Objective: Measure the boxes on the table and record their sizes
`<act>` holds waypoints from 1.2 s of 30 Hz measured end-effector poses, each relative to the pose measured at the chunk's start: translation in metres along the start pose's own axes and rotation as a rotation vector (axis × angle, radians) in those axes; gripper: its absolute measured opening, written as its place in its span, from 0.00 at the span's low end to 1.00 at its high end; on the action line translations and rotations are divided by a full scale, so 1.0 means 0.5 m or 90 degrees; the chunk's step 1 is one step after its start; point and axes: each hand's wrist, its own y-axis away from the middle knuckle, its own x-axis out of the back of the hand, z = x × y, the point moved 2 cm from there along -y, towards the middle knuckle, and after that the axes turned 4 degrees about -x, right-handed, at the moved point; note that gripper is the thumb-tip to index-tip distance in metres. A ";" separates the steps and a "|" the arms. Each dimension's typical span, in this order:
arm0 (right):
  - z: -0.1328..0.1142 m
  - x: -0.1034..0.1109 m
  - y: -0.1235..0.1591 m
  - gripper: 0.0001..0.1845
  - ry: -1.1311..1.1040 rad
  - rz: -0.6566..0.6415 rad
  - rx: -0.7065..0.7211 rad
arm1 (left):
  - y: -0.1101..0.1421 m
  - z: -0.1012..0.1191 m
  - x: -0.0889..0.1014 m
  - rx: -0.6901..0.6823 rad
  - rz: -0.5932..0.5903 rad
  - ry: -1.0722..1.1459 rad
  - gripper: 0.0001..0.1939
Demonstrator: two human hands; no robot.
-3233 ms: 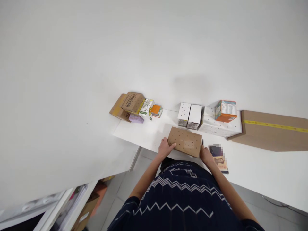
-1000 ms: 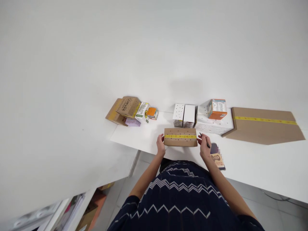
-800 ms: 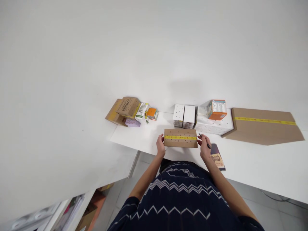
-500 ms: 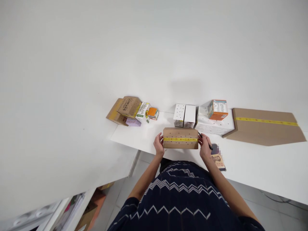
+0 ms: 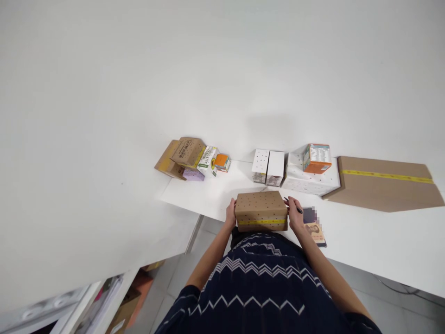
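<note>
A brown cardboard box (image 5: 260, 203) covered in small dark dots is at the table's front edge, close to my body. Its top faces up, and a strip of yellow tape runs along the side nearest me. My left hand (image 5: 231, 214) grips the box's left end, fingers partly hidden behind it. At the right end, my right hand (image 5: 295, 214) has a black pen (image 5: 299, 210) between its fingers, with fingertips against the box. Right beside that hand lies a dark flat item with a card (image 5: 314, 232) bearing a printed portrait.
Two small white dotted boxes (image 5: 260, 160) stand behind. To their right, a larger white box (image 5: 306, 181) carries an orange carton (image 5: 317, 158), beside a long brown taped box (image 5: 385, 185). Brown boxes (image 5: 189, 150), a green-lettered carton (image 5: 208, 161) and a small orange box (image 5: 222, 161) stand left.
The dotted brown box has tipped and come nearer my body, so its taped face now turns toward me and another dotted face shows on top. Both hands moved with it.
</note>
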 end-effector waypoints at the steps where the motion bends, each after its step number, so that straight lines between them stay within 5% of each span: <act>1: 0.001 0.000 -0.001 0.23 0.002 -0.003 -0.001 | -0.001 0.001 -0.001 0.015 -0.011 -0.012 0.30; 11: -0.001 -0.009 0.002 0.19 -0.049 -0.021 0.005 | -0.002 0.036 -0.015 -0.026 -0.054 0.056 0.23; 26: 0.000 -0.002 0.002 0.19 -0.075 0.003 0.031 | 0.011 0.060 -0.007 -0.241 0.103 0.147 0.18; 31: 0.002 -0.003 -0.001 0.18 -0.124 -0.008 0.018 | 0.019 0.054 -0.009 -0.213 0.069 0.170 0.18; 36: 0.001 -0.005 0.000 0.17 -0.188 -0.027 0.027 | 0.018 0.071 -0.003 -0.274 0.065 0.179 0.20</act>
